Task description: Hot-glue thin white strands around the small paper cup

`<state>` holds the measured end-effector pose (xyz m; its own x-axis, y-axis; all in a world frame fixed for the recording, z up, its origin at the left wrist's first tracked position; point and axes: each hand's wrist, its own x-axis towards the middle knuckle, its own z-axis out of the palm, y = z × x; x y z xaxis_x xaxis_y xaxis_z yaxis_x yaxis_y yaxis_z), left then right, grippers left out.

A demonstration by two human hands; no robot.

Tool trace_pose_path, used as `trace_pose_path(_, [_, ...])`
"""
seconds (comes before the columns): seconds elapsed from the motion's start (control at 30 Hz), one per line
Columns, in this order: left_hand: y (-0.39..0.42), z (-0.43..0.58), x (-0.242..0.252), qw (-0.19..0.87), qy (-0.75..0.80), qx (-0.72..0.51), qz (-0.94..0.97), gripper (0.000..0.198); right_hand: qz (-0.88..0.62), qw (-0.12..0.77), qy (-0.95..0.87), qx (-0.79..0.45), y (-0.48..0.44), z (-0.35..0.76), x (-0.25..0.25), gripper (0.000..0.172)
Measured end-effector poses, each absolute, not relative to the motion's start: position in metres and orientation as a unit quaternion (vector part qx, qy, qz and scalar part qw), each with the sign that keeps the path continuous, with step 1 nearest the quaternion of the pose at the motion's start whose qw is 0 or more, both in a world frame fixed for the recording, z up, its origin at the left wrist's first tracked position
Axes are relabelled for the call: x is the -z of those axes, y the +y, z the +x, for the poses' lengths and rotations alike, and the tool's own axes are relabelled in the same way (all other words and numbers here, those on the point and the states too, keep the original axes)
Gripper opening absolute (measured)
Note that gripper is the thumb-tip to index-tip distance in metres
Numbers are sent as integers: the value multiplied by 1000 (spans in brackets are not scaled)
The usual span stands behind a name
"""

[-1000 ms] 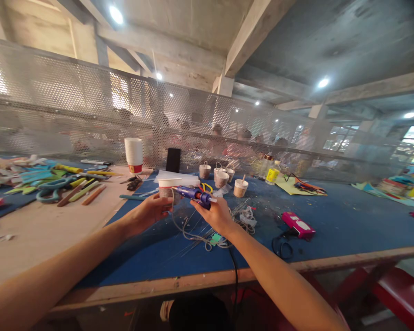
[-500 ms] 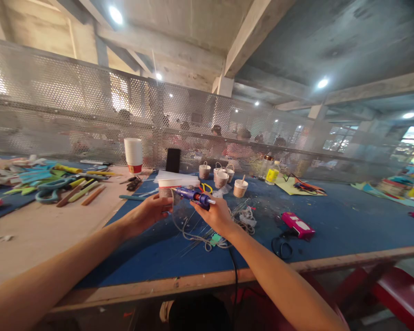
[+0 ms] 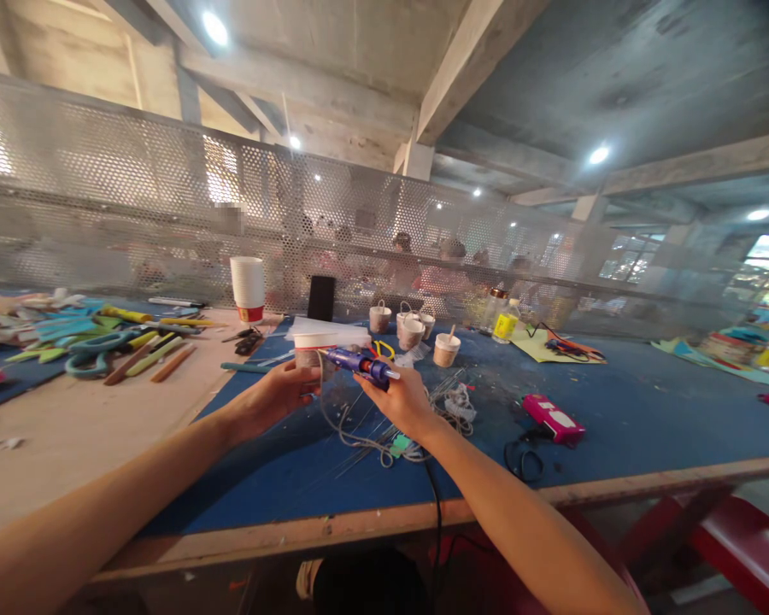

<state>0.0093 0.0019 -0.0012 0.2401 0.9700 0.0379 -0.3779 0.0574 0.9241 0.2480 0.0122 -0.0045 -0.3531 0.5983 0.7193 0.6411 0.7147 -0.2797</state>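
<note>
My left hand (image 3: 280, 395) is closed around a paper cup (image 3: 307, 352) with a white rim and cord wrapped about its lower part. In my right hand (image 3: 402, 400) is a blue glue gun (image 3: 359, 363), its nozzle pointing left at the cup's side just under the rim. Whether the tip touches the cup I cannot tell. A grey cord (image 3: 352, 438) hangs from the cup and runs in loops over the blue mat below my hands. The gun's black cable (image 3: 436, 504) drops over the table's front edge.
Several cord-wrapped cups (image 3: 411, 330) stand behind the hands, near yellow-handled pliers (image 3: 383, 348). A stack of paper cups (image 3: 248, 286) is at the back left, scissors (image 3: 99, 350) and tools further left. To the right lie a pink box (image 3: 553, 418) and a small yellow-labelled bottle (image 3: 506, 323).
</note>
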Motion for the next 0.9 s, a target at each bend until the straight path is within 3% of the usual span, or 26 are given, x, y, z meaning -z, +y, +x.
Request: trace_pose_path(0.9, [1, 9, 1, 649, 323, -522, 449, 18, -393, 405, -824, 50, 6, 249, -2, 29])
